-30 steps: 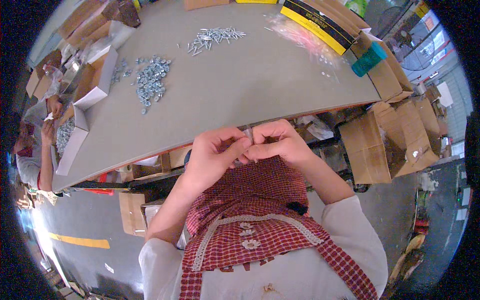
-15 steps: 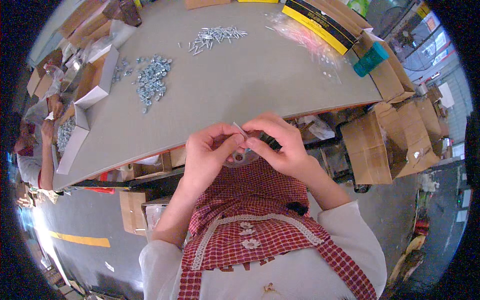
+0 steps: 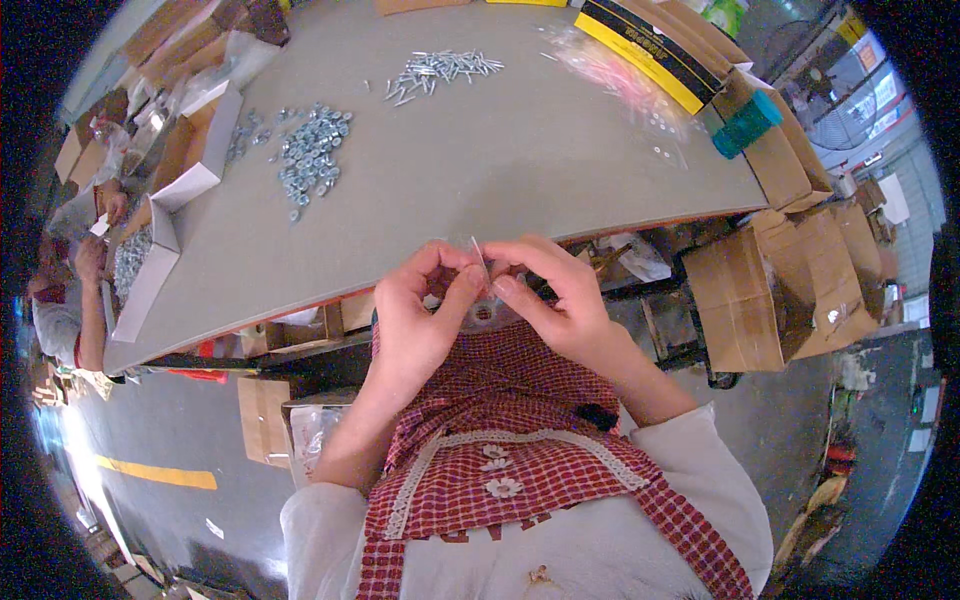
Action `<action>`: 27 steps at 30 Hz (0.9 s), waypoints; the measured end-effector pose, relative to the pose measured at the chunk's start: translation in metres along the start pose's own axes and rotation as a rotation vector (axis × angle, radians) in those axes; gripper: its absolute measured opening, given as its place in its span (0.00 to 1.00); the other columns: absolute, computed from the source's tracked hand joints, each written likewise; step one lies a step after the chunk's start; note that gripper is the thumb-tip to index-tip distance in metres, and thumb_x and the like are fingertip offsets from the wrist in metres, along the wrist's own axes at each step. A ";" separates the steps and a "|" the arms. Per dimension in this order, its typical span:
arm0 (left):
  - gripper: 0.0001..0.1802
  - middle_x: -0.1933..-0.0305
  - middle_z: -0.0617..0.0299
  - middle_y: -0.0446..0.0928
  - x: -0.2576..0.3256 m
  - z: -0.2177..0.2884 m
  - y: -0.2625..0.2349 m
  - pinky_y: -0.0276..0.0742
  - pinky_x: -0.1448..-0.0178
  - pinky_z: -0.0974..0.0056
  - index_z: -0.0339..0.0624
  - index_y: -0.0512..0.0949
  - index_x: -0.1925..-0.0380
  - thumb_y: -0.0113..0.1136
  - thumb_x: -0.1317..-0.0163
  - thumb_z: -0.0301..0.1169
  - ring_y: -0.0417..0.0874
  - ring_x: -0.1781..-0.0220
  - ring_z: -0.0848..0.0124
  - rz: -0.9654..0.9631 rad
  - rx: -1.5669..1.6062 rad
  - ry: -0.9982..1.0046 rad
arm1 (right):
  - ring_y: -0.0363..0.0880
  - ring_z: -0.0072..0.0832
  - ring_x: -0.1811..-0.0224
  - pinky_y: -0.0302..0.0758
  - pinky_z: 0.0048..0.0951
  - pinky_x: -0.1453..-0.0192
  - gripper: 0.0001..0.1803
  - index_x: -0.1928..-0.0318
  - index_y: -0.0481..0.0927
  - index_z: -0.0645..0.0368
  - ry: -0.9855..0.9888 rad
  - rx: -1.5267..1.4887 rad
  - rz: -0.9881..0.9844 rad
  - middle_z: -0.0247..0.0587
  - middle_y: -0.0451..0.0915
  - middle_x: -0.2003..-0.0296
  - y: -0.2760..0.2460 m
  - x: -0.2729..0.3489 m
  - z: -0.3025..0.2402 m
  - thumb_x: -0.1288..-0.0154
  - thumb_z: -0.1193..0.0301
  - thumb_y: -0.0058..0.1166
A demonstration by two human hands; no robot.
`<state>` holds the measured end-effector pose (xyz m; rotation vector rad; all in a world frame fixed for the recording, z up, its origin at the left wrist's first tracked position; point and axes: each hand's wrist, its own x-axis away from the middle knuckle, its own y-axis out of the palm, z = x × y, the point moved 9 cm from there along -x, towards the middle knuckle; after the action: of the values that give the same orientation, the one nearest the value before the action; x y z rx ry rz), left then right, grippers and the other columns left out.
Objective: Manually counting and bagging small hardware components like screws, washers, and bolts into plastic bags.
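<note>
My left hand (image 3: 420, 305) and my right hand (image 3: 562, 292) meet just beyond the table's near edge, over my red checked apron. Between them they pinch a small clear plastic bag (image 3: 485, 314) by its upper edge. A round metal piece with a hole shows through the film below my fingertips; the rest of the contents is hidden. On the grey table (image 3: 420, 185) lie a pile of silvery nut-like pieces (image 3: 312, 158) at left and a pile of thin metal pins or screws (image 3: 440, 72) farther back. Loose clear bags with red marks (image 3: 625, 75) are spread at the right.
A black-and-yellow box (image 3: 655, 55) and a teal cylindrical object (image 3: 747, 124) stand along the right edge. Open cartons (image 3: 740, 300) sit low at right. At left, white trays (image 3: 150, 270) hold metal parts beside a co-worker's arms (image 3: 92, 290). A fan (image 3: 840, 100) is far right.
My hands keep their pinch on the bag. Its upper edge now stands more upright between my fingertips. The co-worker's hands at left have shifted slightly.
</note>
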<state>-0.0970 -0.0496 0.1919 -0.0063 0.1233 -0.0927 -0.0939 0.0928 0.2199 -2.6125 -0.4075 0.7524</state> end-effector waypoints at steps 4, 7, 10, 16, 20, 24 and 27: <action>0.04 0.71 0.63 0.82 0.001 -0.001 -0.004 0.74 0.62 0.72 0.35 0.78 0.66 0.60 0.35 0.25 0.80 0.68 0.80 0.005 0.010 0.006 | 0.83 0.37 0.53 0.77 0.33 0.48 0.14 0.49 0.78 0.61 0.075 -0.102 -0.008 0.44 0.82 0.57 0.003 0.001 0.005 0.34 0.71 0.57; 0.04 0.71 0.63 0.82 0.001 0.000 -0.006 0.74 0.63 0.73 0.35 0.78 0.67 0.61 0.36 0.25 0.79 0.68 0.80 0.014 0.009 -0.002 | 0.83 0.36 0.53 0.77 0.33 0.47 0.13 0.51 0.78 0.60 0.103 -0.127 -0.029 0.43 0.82 0.57 0.005 0.000 0.006 0.35 0.70 0.59; 0.04 0.71 0.64 0.82 0.000 -0.005 -0.007 0.73 0.63 0.72 0.35 0.79 0.68 0.62 0.36 0.25 0.79 0.68 0.80 0.011 -0.014 0.005 | 0.83 0.37 0.54 0.78 0.34 0.49 0.14 0.53 0.78 0.60 0.073 -0.074 -0.034 0.43 0.83 0.58 0.006 -0.003 0.002 0.36 0.68 0.61; 0.04 0.71 0.63 0.82 0.002 -0.006 -0.011 0.75 0.62 0.72 0.35 0.80 0.68 0.63 0.37 0.25 0.80 0.68 0.79 0.010 -0.058 -0.008 | 0.84 0.40 0.58 0.78 0.35 0.54 0.12 0.56 0.80 0.58 0.081 0.006 -0.065 0.43 0.83 0.61 0.008 -0.007 0.005 0.37 0.67 0.62; 0.05 0.71 0.63 0.83 0.002 -0.007 -0.015 0.76 0.61 0.71 0.34 0.81 0.66 0.62 0.36 0.25 0.80 0.67 0.79 0.031 -0.065 -0.005 | 0.84 0.41 0.59 0.77 0.35 0.56 0.10 0.59 0.80 0.57 0.127 -0.033 -0.096 0.42 0.84 0.63 0.011 -0.011 0.010 0.37 0.67 0.62; 0.05 0.70 0.62 0.83 -0.001 -0.016 -0.017 0.76 0.62 0.70 0.34 0.81 0.65 0.62 0.36 0.26 0.81 0.67 0.79 0.038 -0.047 -0.043 | 0.83 0.40 0.60 0.76 0.37 0.55 0.08 0.59 0.81 0.57 0.133 -0.007 -0.064 0.41 0.83 0.64 0.013 -0.013 0.011 0.38 0.69 0.61; 0.07 0.69 0.62 0.84 -0.002 -0.022 -0.020 0.77 0.61 0.70 0.34 0.81 0.65 0.61 0.35 0.28 0.81 0.66 0.79 0.056 -0.041 -0.078 | 0.81 0.40 0.61 0.74 0.39 0.53 0.07 0.60 0.82 0.55 -0.020 0.225 -0.021 0.39 0.82 0.65 0.014 -0.014 0.000 0.39 0.71 0.61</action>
<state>-0.1034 -0.0692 0.1707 -0.0476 0.0476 -0.0339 -0.1030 0.0748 0.2199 -2.3893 -0.3338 0.7703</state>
